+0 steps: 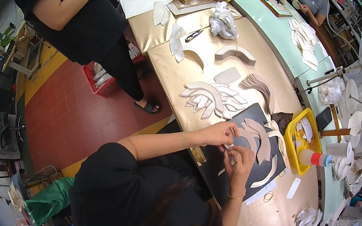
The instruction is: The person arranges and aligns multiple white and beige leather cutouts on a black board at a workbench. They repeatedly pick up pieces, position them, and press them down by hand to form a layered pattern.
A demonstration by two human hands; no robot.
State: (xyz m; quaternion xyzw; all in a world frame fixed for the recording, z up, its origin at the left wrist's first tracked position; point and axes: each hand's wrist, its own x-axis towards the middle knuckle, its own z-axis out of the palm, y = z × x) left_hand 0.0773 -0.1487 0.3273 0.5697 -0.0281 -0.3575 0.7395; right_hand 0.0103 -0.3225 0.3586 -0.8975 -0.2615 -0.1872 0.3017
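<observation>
My left hand (220, 134) and my right hand (239, 166) meet over the near edge of a black mat (251, 112). Between their pinched fingertips is a small pale piece (228, 147), mostly covered by the fingers. Just beyond the hands, several curved beige pieces (260, 140) overlap on the mat. A white curved strip (265, 175) lies to the right of my right hand. Farther off, past my left hand, is a loose pile of curved off-white pieces (211, 98).
A yellow basket (289, 138) holds rubber bands and small items; a red-banded bottle (315, 158) leans at its rim. A banded bundle of strips (258, 88) and crumpled plastic (224, 21) lie farther back. Another person (79, 15) stands at the left, beside a red crate (91, 79).
</observation>
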